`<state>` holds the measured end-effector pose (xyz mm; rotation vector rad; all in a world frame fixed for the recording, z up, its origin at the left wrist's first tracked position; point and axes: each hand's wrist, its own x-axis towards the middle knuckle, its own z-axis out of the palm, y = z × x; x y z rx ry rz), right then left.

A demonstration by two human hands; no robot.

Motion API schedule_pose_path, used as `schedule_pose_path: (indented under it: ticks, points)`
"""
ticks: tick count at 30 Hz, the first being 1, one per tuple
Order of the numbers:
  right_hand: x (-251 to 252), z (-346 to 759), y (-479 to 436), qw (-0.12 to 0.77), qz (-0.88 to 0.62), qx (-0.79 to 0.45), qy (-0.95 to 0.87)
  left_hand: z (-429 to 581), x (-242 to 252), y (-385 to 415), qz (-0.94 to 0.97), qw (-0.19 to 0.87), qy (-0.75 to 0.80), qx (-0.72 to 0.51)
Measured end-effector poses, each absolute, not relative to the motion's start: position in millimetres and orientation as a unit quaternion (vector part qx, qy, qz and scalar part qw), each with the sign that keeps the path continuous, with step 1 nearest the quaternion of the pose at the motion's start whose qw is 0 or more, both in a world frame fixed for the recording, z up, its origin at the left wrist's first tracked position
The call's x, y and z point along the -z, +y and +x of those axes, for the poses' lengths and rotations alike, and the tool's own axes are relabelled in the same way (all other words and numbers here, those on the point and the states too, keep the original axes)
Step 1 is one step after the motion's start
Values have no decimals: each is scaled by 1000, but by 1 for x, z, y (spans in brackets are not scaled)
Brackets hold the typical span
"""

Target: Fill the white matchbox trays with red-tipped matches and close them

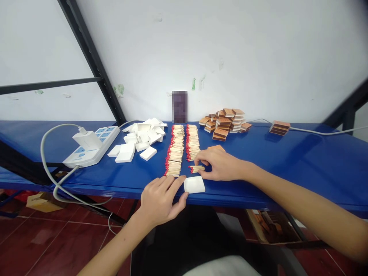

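My left hand (163, 199) grips the left end of a white matchbox tray (194, 184) between thumb and fingers at the table's front edge. Just above the tray, my right hand (218, 165) has thumb and fingers curled round a small bunch of red-tipped matches (197, 169). Two long rows of matches lie behind the hands, a left row (176, 147) and a right row (192, 142). An orange matchbox cover (217, 148) lies partly hidden behind my right hand.
White trays (143, 136) are heaped at the left, beside a power strip (94, 147) with cables. Brown matchboxes (225, 122) are piled at the back right, with another small stack (280, 128) farther right. A pixelated dark object (179, 107) stands against the wall.
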<state>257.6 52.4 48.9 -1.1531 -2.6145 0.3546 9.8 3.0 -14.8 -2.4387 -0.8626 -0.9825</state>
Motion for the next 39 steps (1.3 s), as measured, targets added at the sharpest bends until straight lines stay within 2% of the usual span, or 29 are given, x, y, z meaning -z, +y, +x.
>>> schedule_pose_path:
  ticks: [24, 35, 39]
  points:
    - [-53, 256, 51, 102, -432, -158, -882, 10, 13, 3, -865, 195, -306, 347]
    - [-49, 261, 56, 147, -372, -174, -900, 9, 14, 4, -866, 190, -306, 347]
    - [-54, 261, 53, 132, -349, -139, -917, 10, 14, 3, -865, 191, -308, 346]
